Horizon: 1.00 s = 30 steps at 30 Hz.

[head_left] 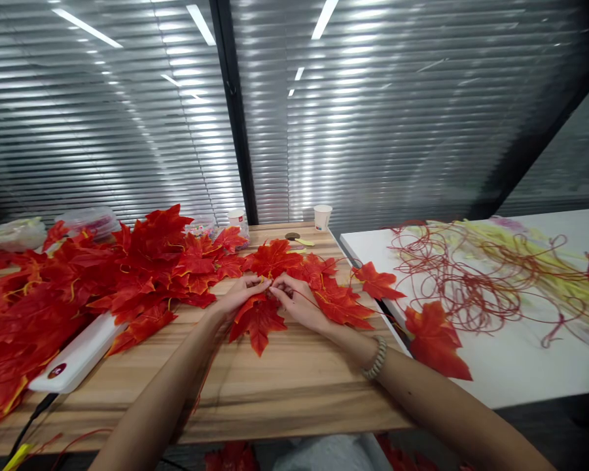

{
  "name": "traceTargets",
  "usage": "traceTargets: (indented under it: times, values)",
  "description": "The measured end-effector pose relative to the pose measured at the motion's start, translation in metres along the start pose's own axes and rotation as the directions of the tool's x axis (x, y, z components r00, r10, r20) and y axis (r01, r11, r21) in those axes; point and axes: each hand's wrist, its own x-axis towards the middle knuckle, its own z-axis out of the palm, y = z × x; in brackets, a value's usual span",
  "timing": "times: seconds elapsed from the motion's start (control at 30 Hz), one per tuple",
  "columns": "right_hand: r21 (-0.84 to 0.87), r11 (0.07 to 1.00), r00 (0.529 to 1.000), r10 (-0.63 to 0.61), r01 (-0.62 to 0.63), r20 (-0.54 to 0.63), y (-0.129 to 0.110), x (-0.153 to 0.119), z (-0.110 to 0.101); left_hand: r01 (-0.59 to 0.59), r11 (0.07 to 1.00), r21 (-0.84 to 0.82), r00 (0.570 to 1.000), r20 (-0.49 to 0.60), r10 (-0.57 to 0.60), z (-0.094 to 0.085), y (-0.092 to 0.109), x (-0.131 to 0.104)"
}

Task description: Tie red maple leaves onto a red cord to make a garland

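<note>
In the head view, the base of a red artificial maple leaf (259, 324) was held between two bare hands at the centre of a wood-grain tabletop (275, 405). The thumb and fingers of the left hand (240, 294) were clamped on the leaf's stem end. The fingertips of the right hand (299, 304) were brought up against the same spot; whether they were closed or slightly apart could not be told. A braided bracelet (374, 358) was worn on the right wrist.

From the hands, a heap of red maple leaves (142, 261) was spread toward nine and ten o'clock, and a white elongated device (78, 356) with a black cable (34, 415) was partly covered by it at eight. More leaves were strung on cord toward three o'clock, the outermost leaf (434, 337) being draped over the edge of a white table (500, 379). On that table, tangled red cord (466, 281) was laid beside yellow strands (544, 281). At one o'clock, a white paper cup (322, 217) was placed near the far edge; another paper cup (236, 218) was seen at eleven.
</note>
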Motion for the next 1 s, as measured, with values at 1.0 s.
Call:
traceTargets:
  times: [1.0]
  values:
    - [-0.015, 1.000, 1.000, -0.004, 0.004, 0.027, -0.0006, 0.0006, 0.0000, 0.019, 0.999, -0.027, 1.000, -0.004, -0.019, 0.0007, -0.0026, 0.0014]
